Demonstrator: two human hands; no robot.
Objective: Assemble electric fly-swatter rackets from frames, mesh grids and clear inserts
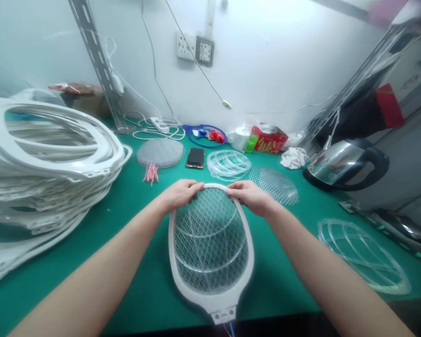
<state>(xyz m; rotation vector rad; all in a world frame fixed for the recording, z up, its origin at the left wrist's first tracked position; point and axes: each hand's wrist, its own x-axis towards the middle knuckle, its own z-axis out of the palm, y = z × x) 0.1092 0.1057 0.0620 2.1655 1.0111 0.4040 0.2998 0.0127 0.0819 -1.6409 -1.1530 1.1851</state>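
Head view, only one I've got: the white racket frame (250,248) lies flat in the near middle of the green bench (143,292), its neck end toward the person, red and blue wires (232,329) poking out there. The left hand (187,192) is pinched on the far rim, left of the top; the right hand (239,191) pinches the same rim just to the right. Metal mesh (210,243) fills the middle.

My two cents on handling it: I'd squeeze little by little around the rim, both sides evenly, so it doesn't seat crooked. Keep thumbs on plastic, since mesh probably bends easily. I'd also watch those wires don't get trapped under the neck. The stack of white frames (63,167) on the left is well apart, so there's elbow room.
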